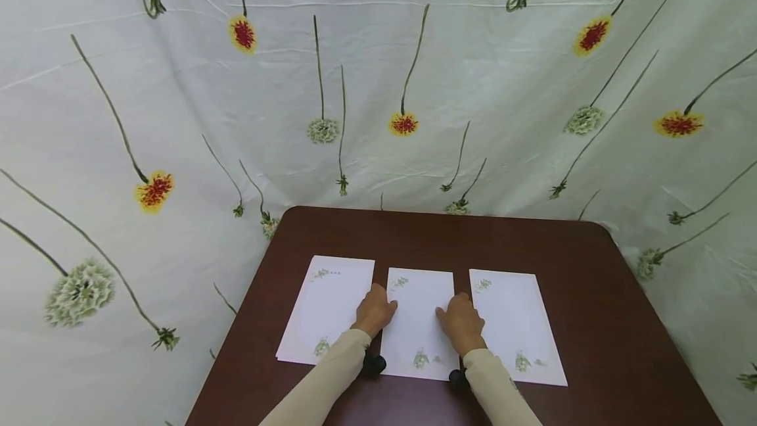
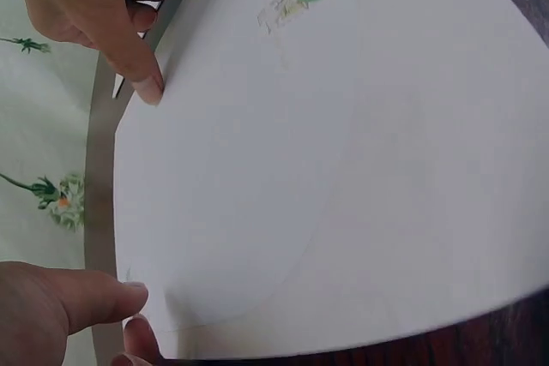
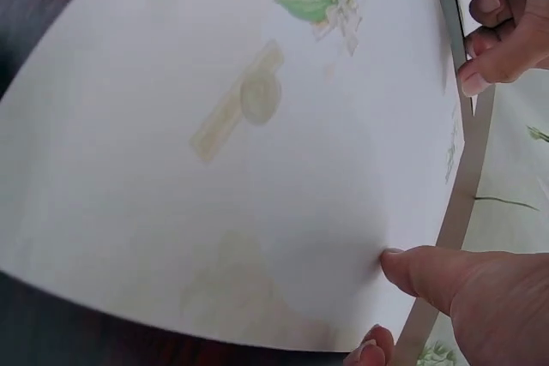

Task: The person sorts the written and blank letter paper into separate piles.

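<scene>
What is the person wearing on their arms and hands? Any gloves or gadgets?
No gloves: the left hand and right hand are bare. Both arms wear long, plain cream sleeves reaching the wrists. A small round black device sits under each wrist. No rings, watch or cables show.

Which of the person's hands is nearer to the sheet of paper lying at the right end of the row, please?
Right. The right hand rests on the middle sheet, beside the right sheet; the left hand is at the middle sheet's far edge.

Bare counter (image 1: 621, 294) lies open around the three flat sheets (image 1: 418, 321); draped floral cloth (image 1: 378, 84) bounds the far edge.
</scene>
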Demonstrator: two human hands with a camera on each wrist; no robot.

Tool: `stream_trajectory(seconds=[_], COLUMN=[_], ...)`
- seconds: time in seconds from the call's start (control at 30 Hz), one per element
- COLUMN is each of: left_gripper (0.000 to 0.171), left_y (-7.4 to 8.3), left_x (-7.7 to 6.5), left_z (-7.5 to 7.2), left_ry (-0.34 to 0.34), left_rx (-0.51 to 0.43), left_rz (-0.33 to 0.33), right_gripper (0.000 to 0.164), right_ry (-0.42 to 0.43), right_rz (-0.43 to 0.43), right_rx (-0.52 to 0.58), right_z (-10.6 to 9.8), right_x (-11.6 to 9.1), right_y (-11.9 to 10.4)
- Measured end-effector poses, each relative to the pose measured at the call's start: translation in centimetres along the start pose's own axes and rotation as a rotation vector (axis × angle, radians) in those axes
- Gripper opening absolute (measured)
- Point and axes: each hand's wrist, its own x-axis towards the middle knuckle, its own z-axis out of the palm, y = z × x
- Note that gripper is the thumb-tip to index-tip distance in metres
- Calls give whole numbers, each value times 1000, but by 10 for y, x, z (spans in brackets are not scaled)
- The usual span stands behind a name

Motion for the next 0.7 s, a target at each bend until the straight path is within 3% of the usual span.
stream_trajectory(seconds=[0.3, 0.7], left_gripper=[50, 32], left_y=[0, -4], left_x=[3, 3], left_z=[7, 11], left_ry=[30, 44], left_rx=[-43, -68], left_rz=[-61, -56], right_gripper=[57, 55], right_ry=[5, -15], right_rz=[44, 56], right_rx=[71, 131], right_z=[2, 4], right_x=[-1, 0], right_y=[0, 2])
